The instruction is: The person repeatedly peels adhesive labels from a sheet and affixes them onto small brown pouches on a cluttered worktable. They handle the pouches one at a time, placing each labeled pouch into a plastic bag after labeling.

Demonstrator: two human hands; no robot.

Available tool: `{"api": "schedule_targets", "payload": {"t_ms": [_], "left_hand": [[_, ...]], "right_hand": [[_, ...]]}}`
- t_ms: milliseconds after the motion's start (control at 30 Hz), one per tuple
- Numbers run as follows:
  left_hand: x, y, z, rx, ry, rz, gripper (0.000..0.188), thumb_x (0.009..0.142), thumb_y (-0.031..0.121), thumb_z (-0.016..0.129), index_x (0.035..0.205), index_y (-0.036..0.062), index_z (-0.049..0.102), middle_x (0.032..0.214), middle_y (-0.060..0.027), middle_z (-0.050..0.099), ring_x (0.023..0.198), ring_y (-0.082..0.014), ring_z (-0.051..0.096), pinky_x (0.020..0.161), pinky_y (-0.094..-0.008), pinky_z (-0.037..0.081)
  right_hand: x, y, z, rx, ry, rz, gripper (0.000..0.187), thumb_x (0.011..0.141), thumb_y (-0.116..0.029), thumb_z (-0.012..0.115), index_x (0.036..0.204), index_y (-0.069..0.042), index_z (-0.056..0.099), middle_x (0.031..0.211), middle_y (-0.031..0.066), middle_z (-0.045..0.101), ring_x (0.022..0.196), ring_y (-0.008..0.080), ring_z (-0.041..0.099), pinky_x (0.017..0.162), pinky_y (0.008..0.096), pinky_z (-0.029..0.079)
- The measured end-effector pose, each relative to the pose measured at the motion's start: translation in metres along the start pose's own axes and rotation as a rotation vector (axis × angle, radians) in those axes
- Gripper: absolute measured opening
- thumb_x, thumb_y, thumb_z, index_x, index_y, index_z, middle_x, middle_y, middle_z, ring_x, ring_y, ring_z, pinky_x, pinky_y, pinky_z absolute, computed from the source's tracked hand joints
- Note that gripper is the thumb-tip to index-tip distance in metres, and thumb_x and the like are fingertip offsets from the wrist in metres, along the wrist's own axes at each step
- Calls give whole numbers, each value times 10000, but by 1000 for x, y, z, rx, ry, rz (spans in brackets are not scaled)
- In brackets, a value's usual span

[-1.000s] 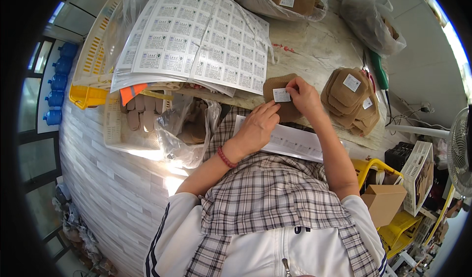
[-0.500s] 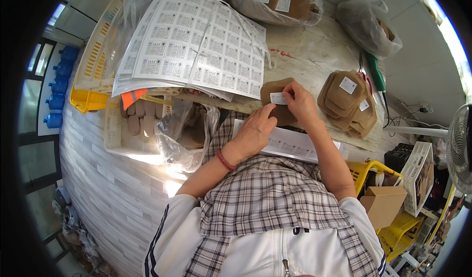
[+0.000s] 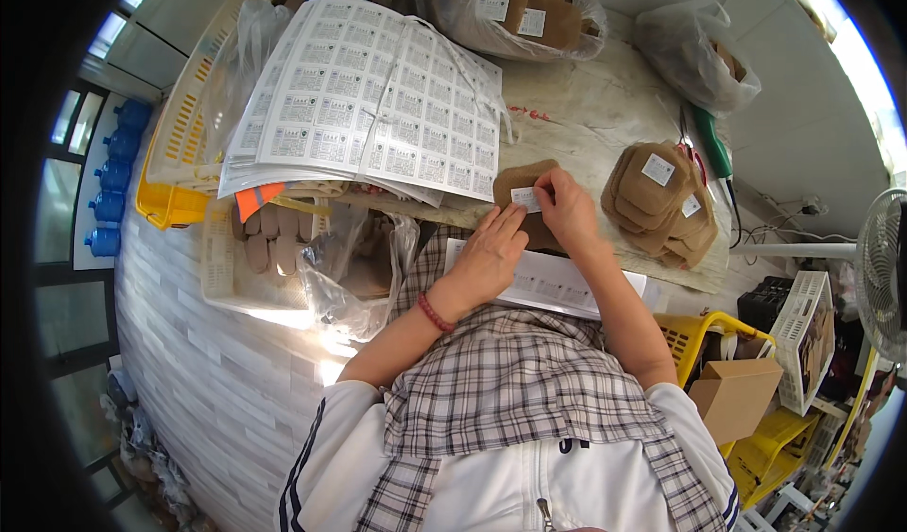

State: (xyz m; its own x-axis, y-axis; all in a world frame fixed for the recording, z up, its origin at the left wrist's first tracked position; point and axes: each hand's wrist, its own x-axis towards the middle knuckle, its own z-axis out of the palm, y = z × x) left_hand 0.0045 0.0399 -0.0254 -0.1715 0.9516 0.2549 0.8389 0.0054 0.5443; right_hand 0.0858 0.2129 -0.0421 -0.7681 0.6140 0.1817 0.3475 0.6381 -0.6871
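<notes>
A brown pad (image 3: 515, 175) with rounded edges lies on the bench edge in front of me. On it is a small white label (image 3: 522, 198). My right hand (image 3: 570, 213) pinches the right end of this label between thumb and finger. My left hand (image 3: 487, 260) lies with fingers stretched out, fingertips at the label's lower left edge and on the pad. Below the hands, a sheet of white labels (image 3: 557, 282) rests across my lap, partly covered by my right forearm. To the right stands a pile of brown pads (image 3: 624, 187), some with a white label on top.
Large label sheets (image 3: 378, 97) lie stacked on the left of the bench. Plastic bags of brown pads (image 3: 557, 22) stand behind. Red-handled scissors (image 3: 694, 154) and a green-handled corded tool (image 3: 713, 145) lie far right. A yellow crate (image 3: 685, 329) and a fan (image 3: 883, 282) are at right.
The fingertips of my left hand have come onto the label's edge beside my right hand's pinch. The whole view has shifted slightly; the pile of pads looks the same.
</notes>
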Motion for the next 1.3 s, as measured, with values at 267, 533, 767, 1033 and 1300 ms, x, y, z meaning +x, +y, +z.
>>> {"api": "schedule_targets", "payload": {"t_ms": [267,533,767,1033,1300], "left_hand": [[0,-2,6,11,12,11,89,833,-9,567,910,-47,544,1375,-284,502,1345,-433,440,1136,-530,342],[-3,-3,8,39,9,18,91,822,-14,592,899,-38,549,1393,-271,490,1361,-427,422,1134,-527,343],[-8,3,-4,-26,14,-2,60,824,-1,599,871,1,562,1413,-250,488,1400,-398,383,1176,-518,280],[-13,13,-21,-77,-73,-38,103,820,31,654,903,14,595,1053,-143,624,1037,-335,574,944,-436,437],[-8,20,-19,-175,-38,-122,102,845,101,668,910,25,652,826,-151,657,790,-341,638,741,-418,500]], "right_hand": [[-7,-8,1,3,123,16,345,881,-115,669,1206,-53,573,1140,158,564,915,381,639,738,453,543],[-4,10,7,72,147,66,285,886,-139,696,1151,-65,623,1147,148,557,929,365,648,766,437,537],[4,21,-1,475,104,302,230,851,-163,762,995,-31,640,926,53,658,771,172,630,666,307,485],[-3,10,-106,996,40,423,270,885,-138,750,1111,-58,628,840,-31,677,648,14,486,559,189,328],[3,67,-166,-520,720,89,301,867,-95,708,1163,-92,654,1064,55,658,888,245,659,766,343,535]]}}
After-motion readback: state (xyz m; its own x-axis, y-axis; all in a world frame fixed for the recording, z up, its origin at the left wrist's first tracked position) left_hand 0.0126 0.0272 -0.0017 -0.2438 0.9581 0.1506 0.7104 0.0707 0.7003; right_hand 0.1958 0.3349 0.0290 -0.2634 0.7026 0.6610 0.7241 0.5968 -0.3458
